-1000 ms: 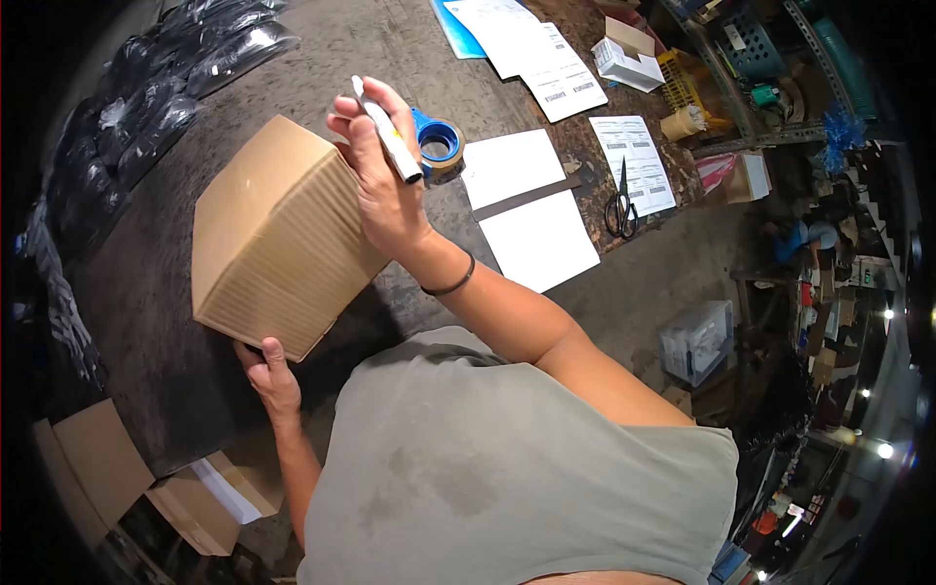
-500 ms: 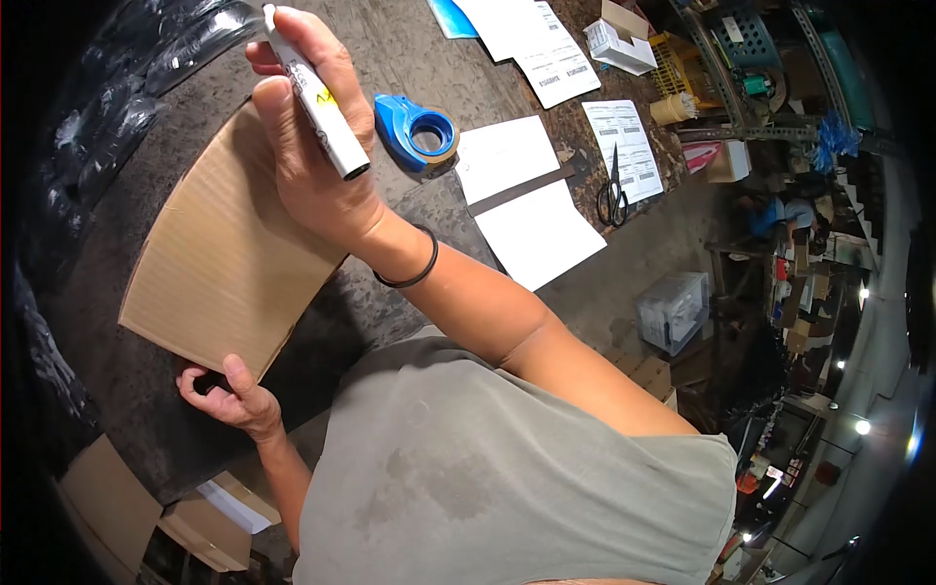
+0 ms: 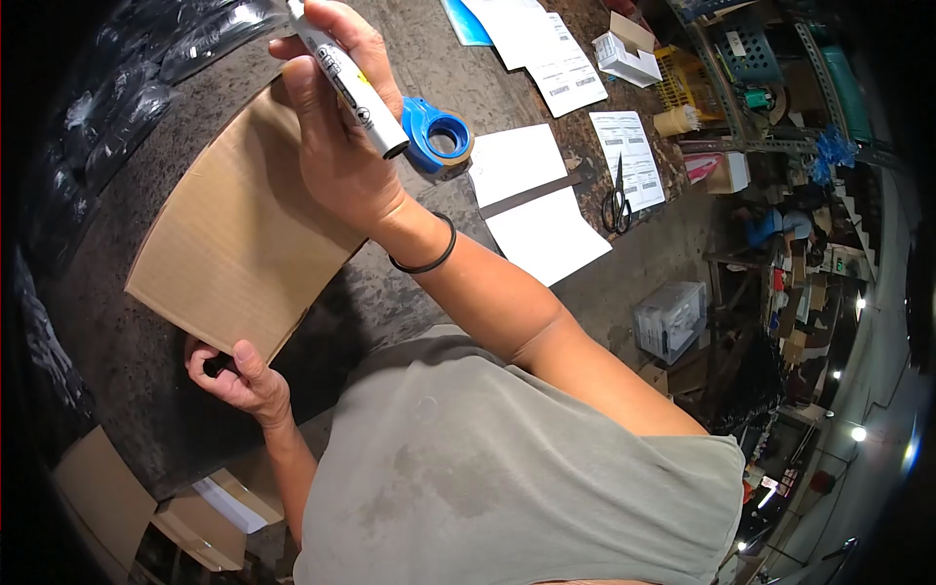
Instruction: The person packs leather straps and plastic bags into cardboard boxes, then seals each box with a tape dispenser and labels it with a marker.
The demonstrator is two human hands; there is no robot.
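My right hand [image 3: 346,146] is closed around a white marker pen [image 3: 346,83] with black print and a black end. That hand is over the far right part of a brown cardboard box [image 3: 234,224]. The pen's far end reaches the top edge of the view, so I cannot make out its tip. My left hand [image 3: 244,382] is at the box's near edge, fingers curled round a small black cap [image 3: 222,365], its thumb by the cardboard. Just right of my right hand lies a blue tape dispenser [image 3: 421,132] with a roll of brown tape.
White sheets [image 3: 546,234] with a dark strip across them, printed papers [image 3: 565,78] and black scissors [image 3: 616,203] lie to the right. Black plastic-wrapped bundles [image 3: 127,107] fill the upper left. A clear plastic bin [image 3: 671,320] stands on the floor; cardboard boxes [image 3: 200,526] are lower left.
The whole view has shifted slightly. My right hand and the marker pen appear a little further right and higher, the pen rolled somewhat. My left hand remains at the box's near edge.
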